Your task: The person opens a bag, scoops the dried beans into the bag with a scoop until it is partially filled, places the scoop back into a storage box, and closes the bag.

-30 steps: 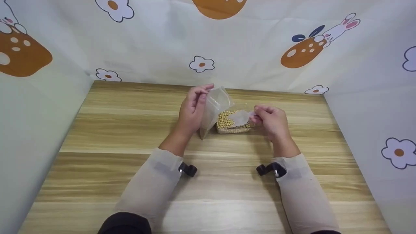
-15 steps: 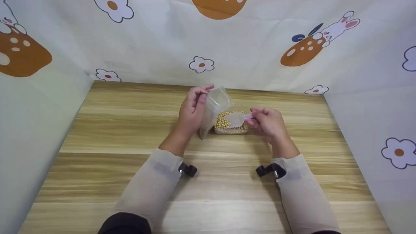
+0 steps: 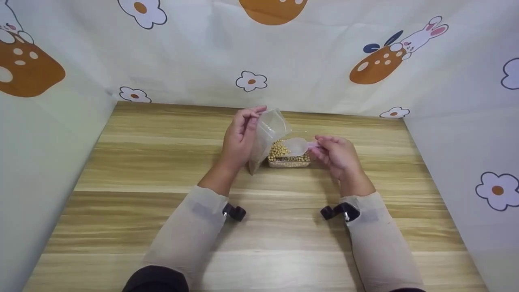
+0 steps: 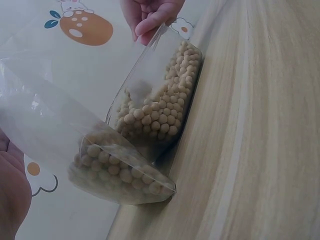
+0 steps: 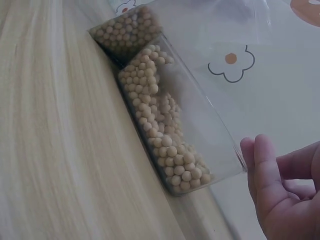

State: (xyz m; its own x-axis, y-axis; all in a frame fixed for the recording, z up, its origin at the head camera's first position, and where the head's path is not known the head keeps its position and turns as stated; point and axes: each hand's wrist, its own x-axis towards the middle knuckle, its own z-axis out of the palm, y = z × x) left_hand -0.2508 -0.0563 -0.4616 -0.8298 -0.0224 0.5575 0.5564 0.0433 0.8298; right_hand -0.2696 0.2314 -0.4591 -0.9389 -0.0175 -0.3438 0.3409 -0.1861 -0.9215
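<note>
My left hand holds up a clear zip bag by its upper left side, its mouth standing apart. Soybeans fill the bag's lower part, which rests on the table in the left wrist view. Right beside it stands a clear plastic box, partly filled with more soybeans. My right hand pinches the handle of a translucent scoop between thumb and fingers. The scoop's bowl lies at the beans inside the box, pointing toward the bag; in the right wrist view it is blurred behind the box wall.
A wood-grain table carries everything. White printed cloth walls with flowers and rabbits stand behind it and along both sides. The bag and box are close to the back edge.
The right hand with the scoop has moved left, then slightly back right, the bowl shifting over the beans. The box has slid slightly left toward the bag. The left hand stays put.
</note>
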